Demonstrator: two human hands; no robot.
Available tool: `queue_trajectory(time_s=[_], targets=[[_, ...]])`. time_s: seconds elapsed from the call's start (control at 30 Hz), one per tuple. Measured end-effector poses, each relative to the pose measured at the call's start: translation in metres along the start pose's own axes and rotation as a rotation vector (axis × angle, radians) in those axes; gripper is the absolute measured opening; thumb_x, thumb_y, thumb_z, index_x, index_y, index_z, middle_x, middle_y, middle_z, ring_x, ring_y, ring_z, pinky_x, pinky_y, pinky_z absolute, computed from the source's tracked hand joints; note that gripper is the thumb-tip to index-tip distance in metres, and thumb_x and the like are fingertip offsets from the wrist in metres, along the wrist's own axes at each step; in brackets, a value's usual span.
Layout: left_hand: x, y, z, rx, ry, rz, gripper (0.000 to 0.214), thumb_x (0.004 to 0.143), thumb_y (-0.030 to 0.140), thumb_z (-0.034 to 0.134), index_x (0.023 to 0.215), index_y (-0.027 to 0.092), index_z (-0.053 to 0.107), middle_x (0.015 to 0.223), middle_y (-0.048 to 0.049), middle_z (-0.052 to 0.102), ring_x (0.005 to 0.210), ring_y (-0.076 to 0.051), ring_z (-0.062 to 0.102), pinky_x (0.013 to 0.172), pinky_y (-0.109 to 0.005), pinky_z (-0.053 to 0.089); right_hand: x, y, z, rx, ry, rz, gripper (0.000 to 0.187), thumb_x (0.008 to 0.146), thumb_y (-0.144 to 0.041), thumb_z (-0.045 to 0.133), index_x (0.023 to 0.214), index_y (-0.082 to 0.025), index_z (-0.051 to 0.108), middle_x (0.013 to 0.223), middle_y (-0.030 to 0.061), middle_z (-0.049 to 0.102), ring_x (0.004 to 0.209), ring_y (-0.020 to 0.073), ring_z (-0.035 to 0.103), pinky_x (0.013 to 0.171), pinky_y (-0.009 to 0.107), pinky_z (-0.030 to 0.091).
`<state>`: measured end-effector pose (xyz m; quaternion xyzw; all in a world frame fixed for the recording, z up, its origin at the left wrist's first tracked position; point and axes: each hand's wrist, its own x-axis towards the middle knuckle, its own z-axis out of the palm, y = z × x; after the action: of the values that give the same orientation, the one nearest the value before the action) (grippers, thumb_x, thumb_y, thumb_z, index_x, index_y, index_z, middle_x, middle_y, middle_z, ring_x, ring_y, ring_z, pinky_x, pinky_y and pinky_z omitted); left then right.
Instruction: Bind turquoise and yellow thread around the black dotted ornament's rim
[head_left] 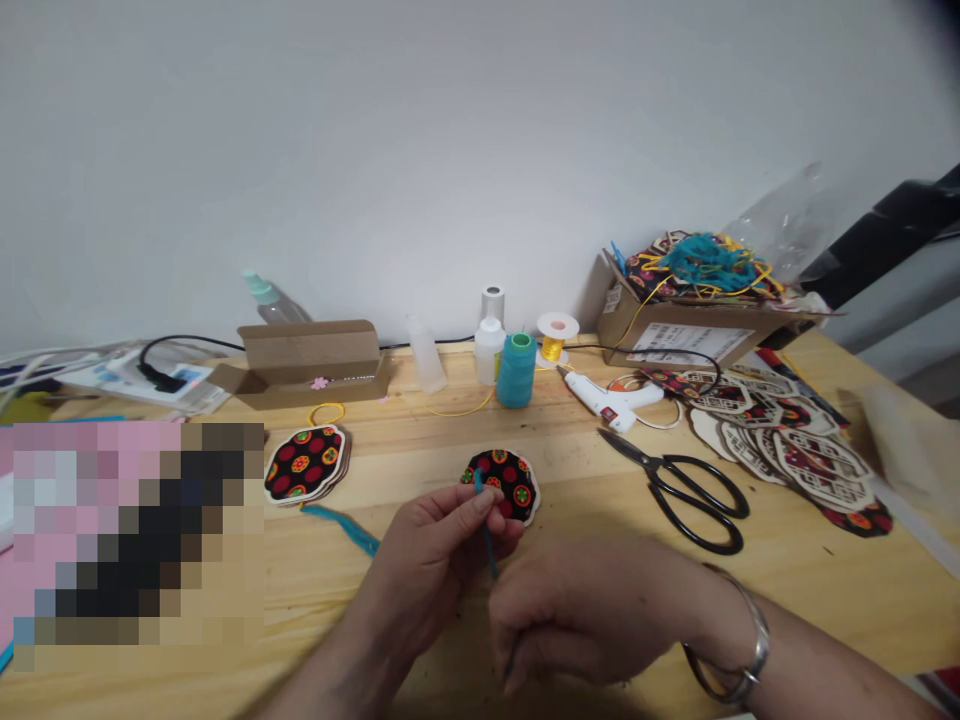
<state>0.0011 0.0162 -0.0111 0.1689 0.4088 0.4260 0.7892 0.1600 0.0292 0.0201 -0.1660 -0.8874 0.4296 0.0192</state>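
My left hand [457, 525] pinches teal thread [478, 480] between thumb and fingers, over a black floral fabric piece [517, 485] with a pale scalloped border. The thread runs down from that pinch toward my right hand [555, 610], which is closed around its lower part. A silver bangle [757, 640] circles my right wrist. To the left lies a stack of similar floral pieces [306, 462], with a yellow loop above and a teal tassel [341, 525] below. Black-handled scissors [675, 490] rest to the right.
At the back stand a teal thread cone [516, 372], white bottle [489, 350], yellow thread spool [553, 340] and glue gun [615, 395]. An open small box [315, 360] is back left. Cut-out pieces [795, 440] and a filled carton [675, 335] occupy the right.
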Motion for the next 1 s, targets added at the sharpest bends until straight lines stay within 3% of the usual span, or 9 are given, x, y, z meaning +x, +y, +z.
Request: queue_trajectory(time_s=[0.17,0.33,0.5,0.67,0.73,0.8,0.93,1.0], targets=[[0.001,0.001,0.000,-0.035,0.018,0.025,0.009,0.072,0.020,0.067,0.071,0.011,0.066,0.058,-0.0011,0.062,0.062,-0.013,0.062,0.066,-0.026,0.049,0.002,0.001,0.005,0.050,-0.090,-0.055,0.009,0.081,-0.019,0.055,0.081,-0.017,0.063,0.077,-0.0023,0.068,0.068,0.0070,0.058,0.060,0.014,0.039],[0.002,0.002,0.000,0.001,0.036,0.059,0.008,0.074,0.019,0.064,0.076,0.011,0.065,0.058,0.0014,0.056,0.053,-0.009,0.057,0.055,-0.022,0.047,0.006,-0.005,0.005,0.038,-0.213,-0.020,0.007,0.078,-0.014,0.056,0.080,-0.017,0.062,0.074,-0.0039,0.067,0.063,0.0068,0.055,0.056,0.013,0.038],[0.001,0.001,0.000,-0.010,0.024,0.057,0.010,0.076,0.019,0.061,0.076,0.009,0.064,0.055,0.0043,0.046,0.041,-0.001,0.031,0.041,-0.015,0.030,0.009,-0.007,0.006,-0.015,-0.251,-0.041,0.010,0.078,-0.009,0.056,0.083,-0.013,0.064,0.074,-0.0019,0.068,0.058,0.0053,0.053,0.053,0.011,0.036],[-0.001,0.002,0.000,0.036,0.040,0.039,0.013,0.075,0.022,0.061,0.073,0.010,0.062,0.051,0.0062,0.039,0.041,-0.001,0.022,0.038,-0.014,0.017,0.006,0.000,0.012,0.045,-0.195,-0.094,0.011,0.077,-0.009,0.056,0.082,-0.013,0.066,0.069,-0.0025,0.066,0.055,0.0051,0.051,0.052,0.012,0.036],[-0.002,0.002,0.001,0.076,0.074,0.052,0.013,0.075,0.023,0.061,0.072,0.010,0.062,0.049,0.0072,0.036,0.041,-0.002,0.019,0.038,-0.015,0.014,0.001,0.003,0.011,0.139,-0.139,-0.095,0.010,0.077,-0.014,0.058,0.083,-0.015,0.066,0.067,-0.0032,0.064,0.056,0.0050,0.052,0.052,0.012,0.037],[-0.003,0.002,0.002,0.126,0.105,0.071,0.014,0.074,0.024,0.062,0.071,0.011,0.062,0.047,0.0078,0.035,0.040,-0.002,0.019,0.037,-0.016,0.013,-0.003,0.006,0.005,0.284,-0.019,0.003,0.013,0.078,-0.026,0.060,0.078,-0.015,0.066,0.061,-0.0034,0.061,0.051,0.0049,0.050,0.047,0.013,0.036],[-0.006,-0.001,0.004,0.220,0.103,0.107,0.015,0.073,0.027,0.062,0.068,0.013,0.062,0.046,0.0082,0.034,0.039,-0.003,0.019,0.036,-0.017,0.013,-0.003,0.017,-0.010,0.547,0.476,0.382,0.041,0.079,-0.044,0.052,0.054,-0.012,0.059,0.042,-0.0039,0.046,0.037,0.0040,0.038,0.037,0.017,0.026],[-0.007,-0.004,0.004,0.274,0.085,0.123,0.016,0.075,0.028,0.061,0.069,0.013,0.063,0.048,0.0079,0.035,0.040,-0.003,0.021,0.036,-0.017,0.014,0.000,0.023,-0.014,0.622,0.610,0.460,0.041,0.080,-0.043,0.052,0.054,-0.012,0.059,0.042,-0.0039,0.044,0.037,0.0035,0.034,0.037,0.018,0.023]])
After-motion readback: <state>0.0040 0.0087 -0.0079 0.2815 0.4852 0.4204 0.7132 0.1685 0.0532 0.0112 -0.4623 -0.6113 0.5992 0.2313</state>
